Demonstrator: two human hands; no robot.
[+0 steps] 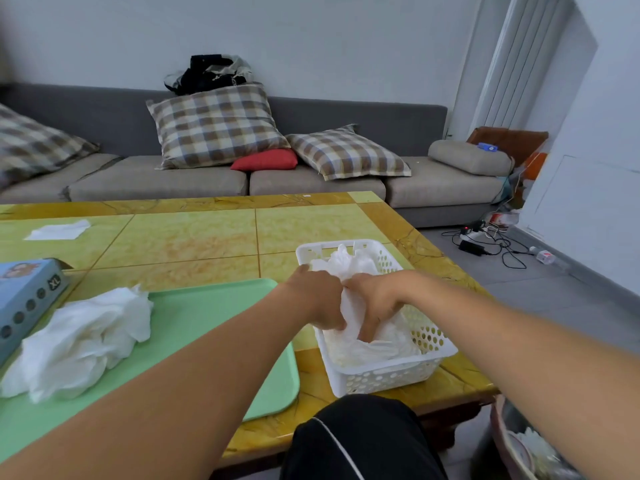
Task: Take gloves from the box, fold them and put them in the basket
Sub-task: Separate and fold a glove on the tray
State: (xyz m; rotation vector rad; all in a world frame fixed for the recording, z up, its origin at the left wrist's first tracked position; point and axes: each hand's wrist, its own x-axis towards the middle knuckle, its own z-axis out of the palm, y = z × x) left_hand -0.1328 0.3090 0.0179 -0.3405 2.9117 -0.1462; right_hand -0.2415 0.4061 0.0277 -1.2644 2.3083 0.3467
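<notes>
A white perforated basket [429, 341] stands on the table's right side with several thin white gloves inside. Both hands reach into it. My left hand [320, 299] and my right hand [375, 303] together grip a folded white glove [351, 318] and hold it down among the gloves in the basket. A loose heap of white gloves [83, 337] lies on the green tray [207, 327] to the left. The blue glove box [24, 299], marked XL, sits at the far left edge of the table.
The yellow tiled table [207, 233] carries a white tissue [59, 231] at the back left. My knee in black trousers [360, 438] pokes up below the table edge. A grey sofa with checked pillows lies behind; cables trail on the floor at right.
</notes>
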